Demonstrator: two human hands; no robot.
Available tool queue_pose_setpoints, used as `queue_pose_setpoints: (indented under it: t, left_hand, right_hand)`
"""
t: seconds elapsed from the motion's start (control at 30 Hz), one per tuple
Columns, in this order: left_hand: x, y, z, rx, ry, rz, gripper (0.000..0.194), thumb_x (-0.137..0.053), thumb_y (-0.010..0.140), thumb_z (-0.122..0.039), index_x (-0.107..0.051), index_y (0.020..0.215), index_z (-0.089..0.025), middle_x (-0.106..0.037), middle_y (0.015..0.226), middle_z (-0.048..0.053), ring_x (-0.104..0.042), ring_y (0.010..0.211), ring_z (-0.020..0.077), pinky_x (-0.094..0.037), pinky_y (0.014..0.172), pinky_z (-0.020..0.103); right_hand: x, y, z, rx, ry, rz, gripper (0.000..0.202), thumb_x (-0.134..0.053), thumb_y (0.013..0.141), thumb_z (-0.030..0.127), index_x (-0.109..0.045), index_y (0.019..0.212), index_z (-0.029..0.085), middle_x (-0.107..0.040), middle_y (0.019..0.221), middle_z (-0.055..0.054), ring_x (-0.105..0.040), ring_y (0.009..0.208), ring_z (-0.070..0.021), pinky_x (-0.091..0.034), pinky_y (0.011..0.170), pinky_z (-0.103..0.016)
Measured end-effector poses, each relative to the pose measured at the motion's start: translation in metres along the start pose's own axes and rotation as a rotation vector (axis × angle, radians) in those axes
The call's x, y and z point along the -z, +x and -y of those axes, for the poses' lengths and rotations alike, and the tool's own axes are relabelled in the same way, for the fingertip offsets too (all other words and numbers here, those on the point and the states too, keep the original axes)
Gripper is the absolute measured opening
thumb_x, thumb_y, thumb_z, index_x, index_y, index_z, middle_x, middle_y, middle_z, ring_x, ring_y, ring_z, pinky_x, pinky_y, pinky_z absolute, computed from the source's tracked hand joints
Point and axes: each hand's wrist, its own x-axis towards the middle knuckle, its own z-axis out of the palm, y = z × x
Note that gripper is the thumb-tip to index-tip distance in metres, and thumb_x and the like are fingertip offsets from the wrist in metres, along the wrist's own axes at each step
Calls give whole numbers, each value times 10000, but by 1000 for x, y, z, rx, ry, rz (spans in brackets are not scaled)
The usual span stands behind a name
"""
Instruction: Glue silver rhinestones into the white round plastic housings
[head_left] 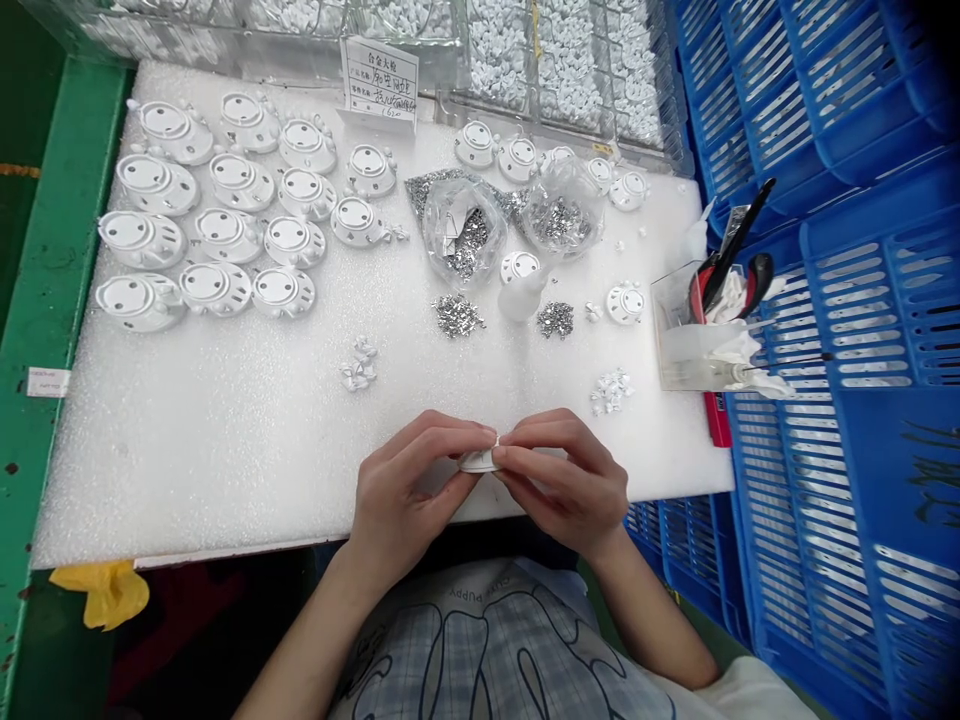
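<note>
Near the front edge of the white foam sheet (225,430), my left hand (420,470) and my right hand (562,475) meet around a small white disc-shaped part (478,461). Fingertips of both hands pinch it, the left from its left side and the right from its right; their fingers cover much of it. Beyond my hands lie two heaps of small silvery pieces (458,316) (556,319) and a white squeeze bottle (520,297). Little white parts form a pile (360,365) on the left and another pile (612,391) on the right.
Several white round assemblies (283,287) stand in rows at the left. Two plastic bags (465,235) of metal pieces lie behind the bottle. Clear trays (562,60) and a paper sign (379,85) are at the back. A tool holder (679,345) and blue crates (862,300) border the right.
</note>
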Motion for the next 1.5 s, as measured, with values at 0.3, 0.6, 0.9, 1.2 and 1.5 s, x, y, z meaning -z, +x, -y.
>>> queue_pose_setpoints:
  t: [0.3,0.6,0.9,1.2,1.5]
  left_hand:
    - [4,4,-1,6,-50,140,255,-745,925,-63,-736,1120,-228,-800,994,22,-767,910,160,-620,818,241]
    - [8,7,0,41,-102,224,316,-739,941,-71,-720,1199,-254,-781,1092,27,-746,982,160,-618,862,242]
    - [11,9,-2,69,-119,307,295,-721,972,-88,-708,1225,-239,-785,1175,-2,-737,1099,102,-551,998,148]
    - [13,6,-3,70,-91,344,374,-743,973,-124,-698,1326,-237,-809,1270,5,-766,1136,108,-546,1016,127]
    - [11,4,-3,120,-71,304,392,-793,945,-160,-701,1304,-286,-828,1201,-52,-781,1046,93,-561,957,126]
  right_hand:
    - [-2,0,2,-25,-60,-88,359,-698,886,8,-725,1144,256,-736,860,-18,-712,760,-169,-627,632,-306]
    - [-4,-3,-2,-58,16,-150,335,-729,885,40,-701,1148,245,-750,855,-8,-719,747,-165,-636,636,-313]
    - [-4,-3,0,-5,-22,-157,315,-711,883,3,-723,1113,218,-737,840,-12,-715,742,-162,-637,611,-302]
    - [-2,-3,0,27,-13,-139,319,-678,873,-56,-731,1085,177,-729,874,-33,-707,800,-152,-642,669,-282]
    - [-1,-2,1,51,-30,-129,289,-645,928,-3,-739,1129,182,-741,877,-43,-708,803,-168,-647,650,-304]
